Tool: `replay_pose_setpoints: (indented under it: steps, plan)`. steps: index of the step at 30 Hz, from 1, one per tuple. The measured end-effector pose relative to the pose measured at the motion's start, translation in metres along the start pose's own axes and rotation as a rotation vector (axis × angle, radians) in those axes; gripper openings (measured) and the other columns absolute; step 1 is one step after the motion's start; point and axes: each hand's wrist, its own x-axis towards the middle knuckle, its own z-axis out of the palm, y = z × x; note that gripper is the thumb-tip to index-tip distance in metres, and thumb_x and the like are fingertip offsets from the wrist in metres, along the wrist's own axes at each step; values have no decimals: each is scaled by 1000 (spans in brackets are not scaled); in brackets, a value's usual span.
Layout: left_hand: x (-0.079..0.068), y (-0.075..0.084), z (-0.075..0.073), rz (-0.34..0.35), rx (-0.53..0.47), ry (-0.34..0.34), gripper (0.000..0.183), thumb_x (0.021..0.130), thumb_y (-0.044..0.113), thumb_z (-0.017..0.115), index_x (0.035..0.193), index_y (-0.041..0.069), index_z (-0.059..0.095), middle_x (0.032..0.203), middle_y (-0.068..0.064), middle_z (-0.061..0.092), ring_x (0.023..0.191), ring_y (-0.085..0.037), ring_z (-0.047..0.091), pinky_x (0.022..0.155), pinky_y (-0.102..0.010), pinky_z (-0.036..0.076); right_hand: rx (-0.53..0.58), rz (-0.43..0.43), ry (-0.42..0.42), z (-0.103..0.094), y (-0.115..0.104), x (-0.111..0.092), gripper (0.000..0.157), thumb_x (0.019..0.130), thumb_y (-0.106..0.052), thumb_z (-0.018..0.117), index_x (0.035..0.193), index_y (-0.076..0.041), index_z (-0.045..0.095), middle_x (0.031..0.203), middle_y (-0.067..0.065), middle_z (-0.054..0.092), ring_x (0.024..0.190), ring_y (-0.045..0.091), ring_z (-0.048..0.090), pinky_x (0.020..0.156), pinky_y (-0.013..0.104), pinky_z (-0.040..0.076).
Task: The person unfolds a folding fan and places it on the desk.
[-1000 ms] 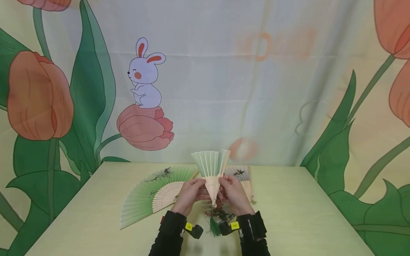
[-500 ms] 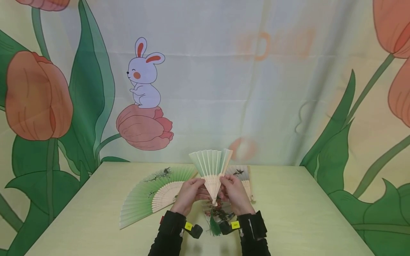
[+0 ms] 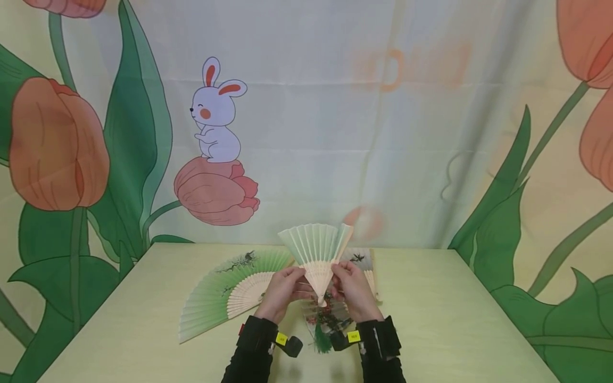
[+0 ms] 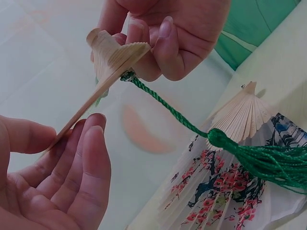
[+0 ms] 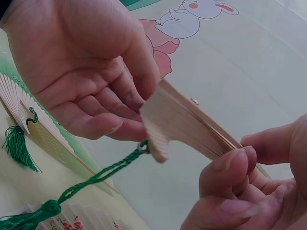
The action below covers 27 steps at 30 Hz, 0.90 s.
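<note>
A pale green folding fan (image 3: pixel 316 242), partly spread, is held upright between both hands over the table. My left hand (image 3: pixel 282 292) pinches its left outer rib between thumb and fingers. On the other side my right hand (image 3: pixel 353 290) pinches the right outer rib the same way. From the fan's pivot end hangs a green tassel (image 4: pixel 259 158) on a braided cord. Behind and below the hands lies a fan with red blossoms (image 4: pixel 216 191), partly hidden in the head view.
A wide-spread green fan (image 3: pixel 210 303) with a dark branch print lies on the table (image 3: pixel 455 319) to the left. A grey fan (image 3: pixel 361 258) with a dark print lies behind my right hand. A tulip-and-rabbit cloth (image 3: pixel 306 133) hangs behind the table.
The held fan has spread wider, its left edge moving left and its right edge moving right. My right hand has shifted slightly right, still pinching the rib.
</note>
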Motion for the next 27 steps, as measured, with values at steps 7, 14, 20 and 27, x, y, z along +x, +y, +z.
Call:
replay_pose_setpoints:
  steps: [7,14,20,27]
  plan:
    - [0,-1,-2,3,-11,-1,32,102,23,50,114,-4,62,88,-8,66,76,-16,68,71,-30,58,-13,-3,-1,0,0,0,16,104,-17,49,98,-2,46,70,1,43,50,12,44,44,22,33]
    - [0,-1,-3,0,-14,10,32,102,23,51,115,-4,62,88,-8,65,76,-17,68,70,-29,58,-1,13,-14,1,-5,-2,14,104,-15,47,100,-2,44,71,2,44,50,13,44,45,22,34]
    - [0,0,-1,0,-26,12,33,102,24,52,116,-5,61,89,-9,65,76,-16,67,71,-29,58,-9,-6,19,-1,1,1,16,104,-18,49,100,-3,45,72,2,44,50,12,44,44,22,33]
    - [0,1,-1,6,-40,4,34,103,23,50,116,-6,61,90,-9,66,76,-16,67,71,-30,58,8,-36,32,-3,1,1,17,104,-17,49,94,-5,43,68,2,43,49,13,43,43,22,33]
